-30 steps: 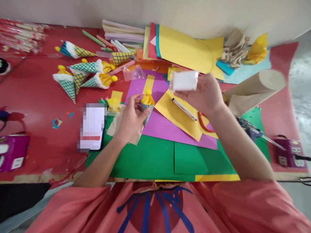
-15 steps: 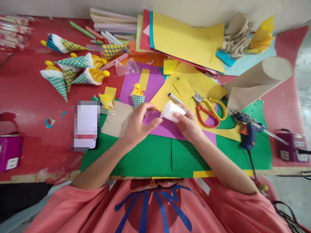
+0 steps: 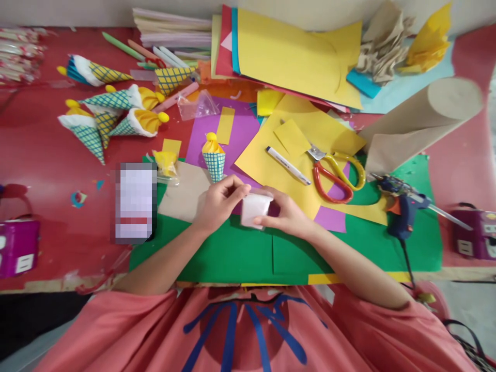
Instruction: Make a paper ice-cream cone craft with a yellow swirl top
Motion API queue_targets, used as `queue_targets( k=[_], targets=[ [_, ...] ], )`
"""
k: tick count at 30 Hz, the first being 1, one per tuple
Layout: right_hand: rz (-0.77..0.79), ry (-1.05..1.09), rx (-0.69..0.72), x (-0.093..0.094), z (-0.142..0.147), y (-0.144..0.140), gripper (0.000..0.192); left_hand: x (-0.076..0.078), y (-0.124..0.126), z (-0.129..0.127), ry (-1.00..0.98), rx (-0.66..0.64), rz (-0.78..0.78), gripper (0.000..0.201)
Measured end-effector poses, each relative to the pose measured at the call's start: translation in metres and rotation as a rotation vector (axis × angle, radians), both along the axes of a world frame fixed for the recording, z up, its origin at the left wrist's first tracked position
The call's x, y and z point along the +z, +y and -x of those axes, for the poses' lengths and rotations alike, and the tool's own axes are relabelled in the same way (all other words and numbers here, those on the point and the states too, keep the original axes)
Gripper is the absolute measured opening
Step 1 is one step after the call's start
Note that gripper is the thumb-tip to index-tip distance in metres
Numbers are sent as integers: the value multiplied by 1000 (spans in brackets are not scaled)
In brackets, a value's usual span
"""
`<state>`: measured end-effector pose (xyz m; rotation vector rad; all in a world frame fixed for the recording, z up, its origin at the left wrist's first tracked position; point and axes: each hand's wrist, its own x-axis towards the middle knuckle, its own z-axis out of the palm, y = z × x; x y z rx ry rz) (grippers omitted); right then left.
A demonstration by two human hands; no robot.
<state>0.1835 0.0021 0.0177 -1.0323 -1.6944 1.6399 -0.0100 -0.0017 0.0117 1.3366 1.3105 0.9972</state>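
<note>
place: a paper-craft worktable, likely in a home or a classroom; which one cannot be told
surface: red table (image 3: 50,170) against a pale wall at 12 o'clock
materials: coloured paper sheets (image 3: 294,57) stacked at 12 o'clock, a brown paper roll (image 3: 418,121) at 2 o'clock
tools: scissors (image 3: 335,173), a marker (image 3: 287,165) and a glue gun (image 3: 403,206) toward 3 o'clock
finished pieces: paper cones (image 3: 108,111) gathered at 10 o'clock

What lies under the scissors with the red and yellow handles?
The scissors rest mostly on yellow paper, with purple paper and green sheet showing around the handles. Whatever lies beneath those layered papers is covered.
</note>
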Motion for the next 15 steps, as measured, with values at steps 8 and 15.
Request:
queue_targets(
  k=[8, 15],
  targets=[
    [274, 201, -324, -2, 3, -3, 27, -3, -4, 2, -31, -188, 92, 43],
    [177, 145, -270, 2, -2, -1, 25, -1, -2, 6, 31, -314, 261, 37]
  ],
)
